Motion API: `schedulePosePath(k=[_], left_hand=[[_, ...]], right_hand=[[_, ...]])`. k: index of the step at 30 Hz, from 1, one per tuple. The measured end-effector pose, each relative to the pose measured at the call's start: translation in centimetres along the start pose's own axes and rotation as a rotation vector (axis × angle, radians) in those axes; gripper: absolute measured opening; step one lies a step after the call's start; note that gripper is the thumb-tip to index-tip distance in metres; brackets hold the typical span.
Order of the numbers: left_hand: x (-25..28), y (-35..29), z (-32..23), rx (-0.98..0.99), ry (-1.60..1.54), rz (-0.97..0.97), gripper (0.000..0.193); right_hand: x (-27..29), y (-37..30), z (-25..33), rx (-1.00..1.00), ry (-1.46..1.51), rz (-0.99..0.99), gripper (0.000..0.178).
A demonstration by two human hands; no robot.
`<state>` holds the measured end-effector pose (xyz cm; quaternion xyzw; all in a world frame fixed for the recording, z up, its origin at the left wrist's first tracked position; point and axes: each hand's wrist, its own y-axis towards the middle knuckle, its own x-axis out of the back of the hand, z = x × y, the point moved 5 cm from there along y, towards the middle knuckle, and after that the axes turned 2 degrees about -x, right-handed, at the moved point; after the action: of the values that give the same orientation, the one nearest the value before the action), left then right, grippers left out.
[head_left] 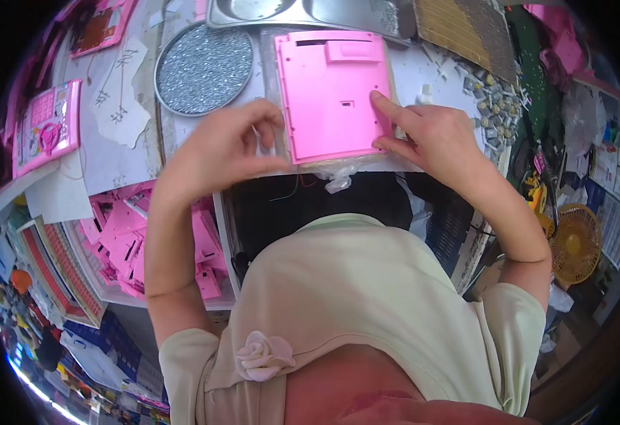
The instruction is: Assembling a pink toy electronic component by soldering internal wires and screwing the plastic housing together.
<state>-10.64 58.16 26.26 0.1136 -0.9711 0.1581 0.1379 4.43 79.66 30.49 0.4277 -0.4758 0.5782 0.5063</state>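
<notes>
A pink plastic housing (pixel 324 106) lies flat on the worktable in front of me, with a slot along its top, a raised rectangular part and a small opening near the middle. Clear plastic film (pixel 338 176) shows under its lower edge. My right hand (pixel 434 138) grips the housing's right edge, index finger and thumb resting on its face. Beside the left edge is my left hand (pixel 243 145), its fingers curled and its thumb apart, pointing at the lower left corner. Nothing shows between those fingers. Thin wires (pixel 296 185) hang below the housing.
A round tray of small metal screws (pixel 204 67) stands at the back left, near a steel compartment tray (pixel 310 13). Small grey metal parts (pixel 494 103) lie in a heap at right. A finished-looking pink toy (pixel 46 127) sits far left. Pink casings (pixel 129 237) fill a bin below.
</notes>
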Motion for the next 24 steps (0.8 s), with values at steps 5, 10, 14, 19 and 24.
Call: schedulePosePath(k=[5,10,14,19,24], left_hand=[[6.8,-1.4,2.6,-0.100,0.655,-0.790,0.018],[6.8,-2.4,3.7,-0.121,0.676,-0.795,0.010],[7.1,-2.1,3.7,-0.130,0.609,-0.887,0.008],[7.4,-2.7,4.4,-0.035,0.608,-0.912,0.009],[8.0,-2.6,4.6,-0.053,0.635,-0.953,0.011]], right_hand=[[2.3,3.3,3.0,0.267,-0.170,0.021,0.023],[3.7,11.5,6.1,0.387,-0.103,0.188,0.015],[0.0,19.3,9.6,0.565,-0.167,-0.247,0.012],[-2.4,22.2,9.8,0.576,-0.147,-0.167,0.015],[-1.8,22.8,8.6,0.474,-0.074,-0.275,0.016]])
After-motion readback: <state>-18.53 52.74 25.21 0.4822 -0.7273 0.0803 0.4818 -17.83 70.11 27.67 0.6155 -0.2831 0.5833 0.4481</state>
